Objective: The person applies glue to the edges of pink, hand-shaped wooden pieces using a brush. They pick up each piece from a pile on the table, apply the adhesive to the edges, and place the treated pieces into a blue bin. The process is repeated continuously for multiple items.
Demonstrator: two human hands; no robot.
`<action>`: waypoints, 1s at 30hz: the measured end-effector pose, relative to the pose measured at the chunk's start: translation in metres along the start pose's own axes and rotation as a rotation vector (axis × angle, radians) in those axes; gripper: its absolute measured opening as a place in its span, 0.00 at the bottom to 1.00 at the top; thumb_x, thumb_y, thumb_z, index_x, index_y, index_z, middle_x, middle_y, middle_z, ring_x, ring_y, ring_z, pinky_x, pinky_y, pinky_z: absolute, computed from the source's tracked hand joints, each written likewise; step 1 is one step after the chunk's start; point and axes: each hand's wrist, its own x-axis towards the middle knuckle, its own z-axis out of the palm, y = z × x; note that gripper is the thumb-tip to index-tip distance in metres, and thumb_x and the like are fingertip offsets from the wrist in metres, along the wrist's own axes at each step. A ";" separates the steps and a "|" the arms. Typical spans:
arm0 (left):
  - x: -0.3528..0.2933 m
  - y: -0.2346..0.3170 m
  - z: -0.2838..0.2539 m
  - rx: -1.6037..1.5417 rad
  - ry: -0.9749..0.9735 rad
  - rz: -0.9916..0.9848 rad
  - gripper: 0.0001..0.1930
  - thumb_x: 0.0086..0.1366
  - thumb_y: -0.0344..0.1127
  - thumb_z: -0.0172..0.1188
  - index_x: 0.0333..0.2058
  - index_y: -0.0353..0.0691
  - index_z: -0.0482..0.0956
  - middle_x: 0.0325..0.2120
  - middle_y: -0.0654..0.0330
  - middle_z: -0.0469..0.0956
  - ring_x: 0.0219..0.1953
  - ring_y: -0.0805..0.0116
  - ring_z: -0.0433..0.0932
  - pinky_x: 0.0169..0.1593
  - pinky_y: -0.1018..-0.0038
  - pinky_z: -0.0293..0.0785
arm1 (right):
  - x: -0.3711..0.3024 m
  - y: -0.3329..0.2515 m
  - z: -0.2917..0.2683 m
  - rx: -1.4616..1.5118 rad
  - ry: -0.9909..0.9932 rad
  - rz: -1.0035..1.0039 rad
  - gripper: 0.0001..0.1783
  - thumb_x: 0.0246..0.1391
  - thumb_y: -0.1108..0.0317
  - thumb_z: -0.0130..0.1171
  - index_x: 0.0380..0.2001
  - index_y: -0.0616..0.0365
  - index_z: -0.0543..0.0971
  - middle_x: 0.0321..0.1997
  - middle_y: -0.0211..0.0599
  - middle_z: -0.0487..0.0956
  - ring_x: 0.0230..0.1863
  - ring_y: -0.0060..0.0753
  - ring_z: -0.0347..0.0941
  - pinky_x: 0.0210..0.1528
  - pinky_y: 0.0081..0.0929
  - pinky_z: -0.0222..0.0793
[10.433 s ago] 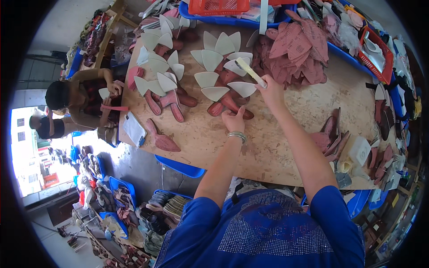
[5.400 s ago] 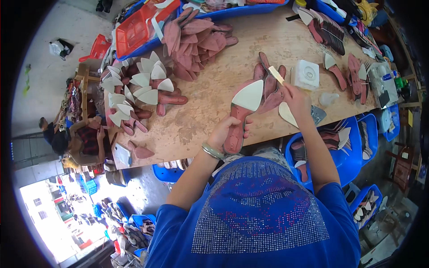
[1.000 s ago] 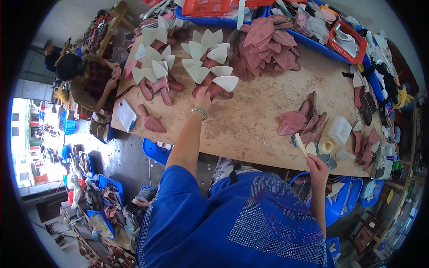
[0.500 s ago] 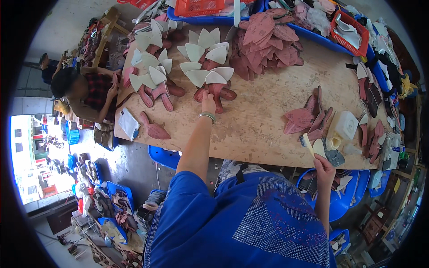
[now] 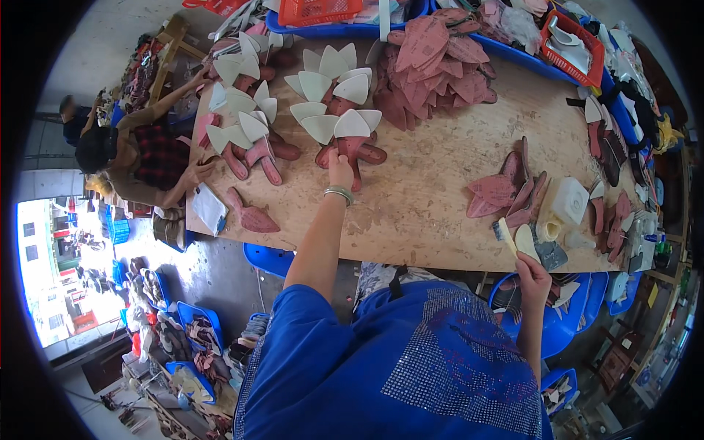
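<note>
My left hand (image 5: pixel 339 170) reaches across the wooden table, its fingers closed at the near end of a reddish shoe insole (image 5: pixel 356 149). White pointed pieces (image 5: pixel 352 123) lie on the toe ends of that insole and its neighbours, fanned out in overlapping rows. At the table's near edge on the right, my right hand (image 5: pixel 534 277) grips a brush (image 5: pixel 506 233) with a pale handle and dark bristles. A cream pointed piece (image 5: pixel 525 242) stands up beside the brush handle, seemingly in the same hand. The exact finger contact on each is too small to tell.
A heap of bare reddish insoles (image 5: pixel 433 70) lies at the back. To the right are a smaller insole pile (image 5: pixel 502 191) and a translucent plastic container (image 5: pixel 566 205). A single insole (image 5: pixel 249 213) and a white pad (image 5: pixel 210 207) lie left. A co-worker (image 5: pixel 143 150) stands at the left end.
Both my hands stay nearly in place with what they hold. At the left, the co-worker's arm has stretched out toward the far insoles.
</note>
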 end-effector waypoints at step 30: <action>-0.009 -0.011 -0.021 0.511 0.214 0.057 0.18 0.62 0.37 0.50 0.50 0.38 0.71 0.47 0.46 0.74 0.51 0.45 0.71 0.56 0.58 0.65 | 0.001 0.008 -0.004 -0.023 0.004 -0.011 0.13 0.56 0.71 0.63 0.45 0.63 0.82 0.30 0.23 0.78 0.26 0.10 0.68 0.24 0.09 0.63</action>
